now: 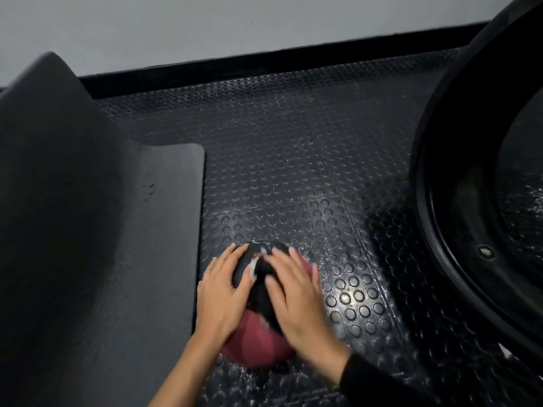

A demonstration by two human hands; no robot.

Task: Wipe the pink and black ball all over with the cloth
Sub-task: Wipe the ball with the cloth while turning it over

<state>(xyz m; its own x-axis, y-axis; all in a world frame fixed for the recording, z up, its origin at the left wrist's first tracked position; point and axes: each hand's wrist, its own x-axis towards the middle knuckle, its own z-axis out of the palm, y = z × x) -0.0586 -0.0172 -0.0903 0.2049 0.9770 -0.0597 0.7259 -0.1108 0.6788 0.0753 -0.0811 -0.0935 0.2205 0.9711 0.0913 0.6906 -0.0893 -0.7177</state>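
The pink and black ball (255, 343) sat on the studded rubber floor (293, 171), at the near middle of the scene, just beside the right edge of a big dark grey moulded base (88, 245) that filled the left side. The ball's pink part faced the near side and its black part lay on top and toward the far side.

Both hands rested on top of the ball. The left hand (224, 293) lay on the ball's left upper side, its fingers (229, 255) spread and only gently bent over the curve, not clenched round anything. The right hand (296, 299) lay on the right upper side, blurred, its fingers (282, 259) stretched out and pressed flat against the surface. The left forearm was bare, while a black sleeve (382, 383) covered the right wrist.

Between the two hands showed a small pale strip (254, 263) on the dark top of the ball; whether that was fabric or a marking on the ball could not be told.

At the right, well apart from the ball, stood a large black round rim (458, 230). Beyond the floor ran a black skirting (264, 63) under a grey wall (235, 24).
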